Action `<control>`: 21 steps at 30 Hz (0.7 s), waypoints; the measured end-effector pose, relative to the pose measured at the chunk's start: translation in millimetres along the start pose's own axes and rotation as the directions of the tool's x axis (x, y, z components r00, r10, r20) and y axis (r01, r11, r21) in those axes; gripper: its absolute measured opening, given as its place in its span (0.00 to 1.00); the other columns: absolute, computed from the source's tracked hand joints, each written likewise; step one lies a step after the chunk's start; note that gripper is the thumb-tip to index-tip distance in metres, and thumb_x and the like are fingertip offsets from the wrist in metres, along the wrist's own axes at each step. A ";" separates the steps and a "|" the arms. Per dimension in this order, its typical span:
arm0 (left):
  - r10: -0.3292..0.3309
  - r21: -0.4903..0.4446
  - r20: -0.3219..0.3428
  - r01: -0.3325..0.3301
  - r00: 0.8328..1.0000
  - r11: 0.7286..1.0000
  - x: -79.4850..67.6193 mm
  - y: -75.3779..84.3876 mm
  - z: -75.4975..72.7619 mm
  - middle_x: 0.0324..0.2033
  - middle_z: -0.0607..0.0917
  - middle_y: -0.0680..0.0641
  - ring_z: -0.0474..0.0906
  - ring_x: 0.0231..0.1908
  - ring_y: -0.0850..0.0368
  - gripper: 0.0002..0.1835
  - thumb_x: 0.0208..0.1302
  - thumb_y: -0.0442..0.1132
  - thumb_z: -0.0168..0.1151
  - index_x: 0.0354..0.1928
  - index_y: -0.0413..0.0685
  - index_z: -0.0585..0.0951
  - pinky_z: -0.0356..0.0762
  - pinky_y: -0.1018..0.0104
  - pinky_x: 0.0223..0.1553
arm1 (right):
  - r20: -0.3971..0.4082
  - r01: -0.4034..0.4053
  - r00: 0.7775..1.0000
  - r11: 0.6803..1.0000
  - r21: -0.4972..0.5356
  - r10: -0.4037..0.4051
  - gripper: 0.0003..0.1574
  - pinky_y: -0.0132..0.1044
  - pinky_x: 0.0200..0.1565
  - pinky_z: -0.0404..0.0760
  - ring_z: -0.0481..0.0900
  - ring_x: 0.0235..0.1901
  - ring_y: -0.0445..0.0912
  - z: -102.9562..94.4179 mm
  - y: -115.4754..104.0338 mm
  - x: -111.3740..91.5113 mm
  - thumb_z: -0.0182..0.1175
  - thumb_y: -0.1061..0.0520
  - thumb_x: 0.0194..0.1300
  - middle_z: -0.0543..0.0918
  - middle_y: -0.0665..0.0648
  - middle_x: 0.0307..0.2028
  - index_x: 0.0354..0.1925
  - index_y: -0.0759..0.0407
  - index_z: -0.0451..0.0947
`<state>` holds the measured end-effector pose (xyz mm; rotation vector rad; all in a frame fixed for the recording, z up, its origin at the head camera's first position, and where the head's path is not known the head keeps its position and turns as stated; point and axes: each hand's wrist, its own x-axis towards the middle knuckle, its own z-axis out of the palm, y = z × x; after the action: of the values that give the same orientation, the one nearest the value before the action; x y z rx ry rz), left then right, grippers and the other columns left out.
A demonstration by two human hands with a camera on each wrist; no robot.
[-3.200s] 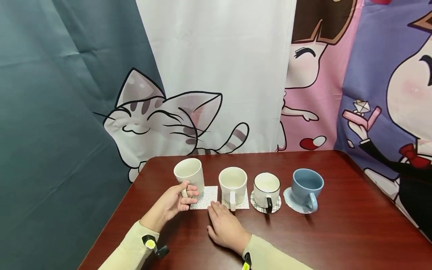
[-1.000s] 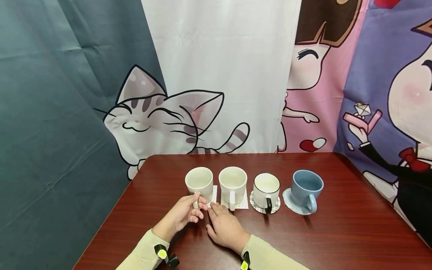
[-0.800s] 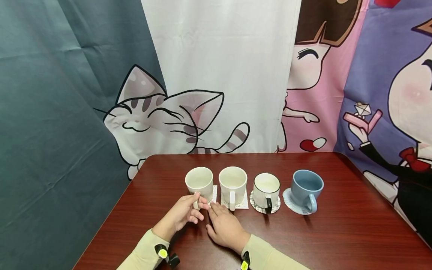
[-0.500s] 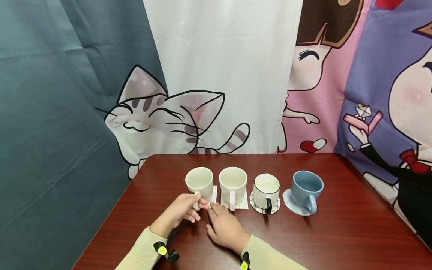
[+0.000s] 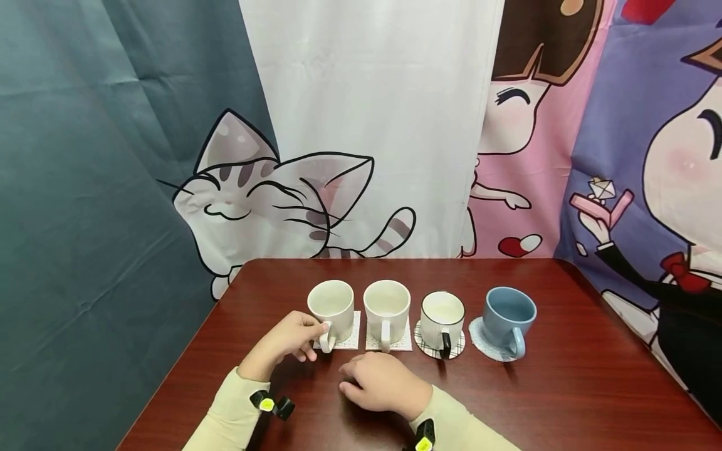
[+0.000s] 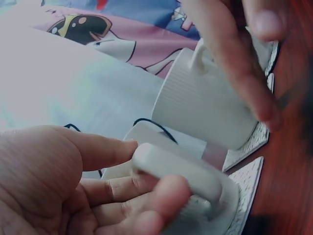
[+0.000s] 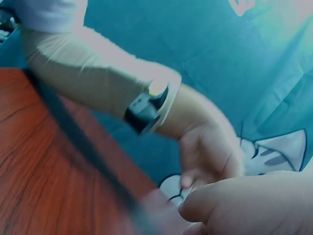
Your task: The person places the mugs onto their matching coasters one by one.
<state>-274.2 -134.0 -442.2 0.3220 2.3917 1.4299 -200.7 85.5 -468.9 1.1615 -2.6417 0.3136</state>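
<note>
A cream mug (image 5: pixel 331 304) with ribbed sides stands upright on a speckled square coaster (image 5: pixel 354 341) at the left end of a row. My left hand (image 5: pixel 284 341) pinches this mug's handle (image 5: pixel 327 343) between thumb and forefinger, the other fingers loosely bent beside it. In the left wrist view the thumb tip meets the handle's top (image 6: pixel 166 166). My right hand (image 5: pixel 386 383) hovers near the table's surface in front of the second cream mug (image 5: pixel 388 307), fingers relaxed and holding nothing. The right wrist view is blurred; part of the right hand (image 7: pixel 254 203) shows low there.
Further right stand a black-rimmed white mug (image 5: pixel 442 319) on a round plaid coaster (image 5: pixel 418 341) and a blue mug (image 5: pixel 504 316) on a pale blue coaster (image 5: pixel 479 338). The second cream mug has its own square coaster (image 5: pixel 403 341). A cartoon curtain (image 5: pixel 372 125) hangs behind the brown table (image 5: pixel 541 401).
The left mug came rightward and down onto its coaster. My right hand, earlier touching the coaster's front corner, has drawn back toward me. The left hand's fingers have pulled slightly left.
</note>
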 end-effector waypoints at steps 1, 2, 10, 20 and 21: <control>0.000 -0.009 0.014 0.001 1.000 1.000 -0.2 0.4 0.3 0.27 0.86 0.41 0.81 0.17 0.58 0.16 0.73 0.43 0.59 0.38 0.34 0.85 0.78 0.67 0.18 | 0.009 0.010 1.000 1.000 0.014 -0.010 0.13 0.29 0.25 0.72 0.75 0.23 0.33 -3.1 -0.8 0.2 0.61 0.49 0.66 0.74 0.39 0.22 0.24 0.44 0.75; 0.000 -0.028 0.030 0.000 1.000 1.000 -0.2 0.5 1.0 0.26 0.86 0.42 0.81 0.19 0.59 0.17 0.74 0.42 0.59 0.39 0.32 0.85 0.79 0.67 0.20 | 0.013 0.016 1.000 1.000 0.021 -0.016 0.13 0.29 0.24 0.71 0.74 0.23 0.33 -5.3 -1.4 0.2 0.61 0.49 0.66 0.74 0.38 0.21 0.24 0.44 0.74; 0.042 -0.180 0.110 -0.022 0.993 0.983 4.2 -1.6 8.0 0.27 0.87 0.44 0.82 0.21 0.60 0.18 0.76 0.39 0.56 0.40 0.24 0.81 0.84 0.68 0.27 | 0.044 0.004 0.999 1.000 0.012 -0.004 0.15 0.30 0.25 0.72 0.73 0.23 0.33 -10.2 -4.4 -1.7 0.61 0.48 0.66 0.72 0.39 0.21 0.22 0.44 0.73; 0.037 -0.053 0.069 -0.033 0.997 0.998 1.1 -0.4 9.0 0.24 0.87 0.44 0.84 0.23 0.56 0.18 0.74 0.43 0.59 0.36 0.31 0.84 0.84 0.62 0.26 | 0.027 0.026 0.999 0.999 0.027 -0.026 0.10 0.30 0.27 0.74 0.75 0.24 0.33 -7.8 -1.9 -4.5 0.61 0.48 0.66 0.76 0.38 0.23 0.27 0.44 0.78; 0.043 0.010 0.050 -0.043 0.998 0.999 -0.5 2.0 7.5 0.24 0.86 0.45 0.84 0.23 0.55 0.19 0.73 0.44 0.60 0.34 0.33 0.84 0.84 0.61 0.26 | 0.019 0.032 0.999 0.999 0.041 -0.032 0.09 0.30 0.29 0.76 0.77 0.26 0.32 -10.7 -0.2 -5.0 0.61 0.48 0.67 0.78 0.39 0.25 0.30 0.45 0.81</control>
<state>-270.7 -127.2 -443.6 0.4094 2.3673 1.4103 -195.9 91.9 -460.2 1.2240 -2.6419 0.3530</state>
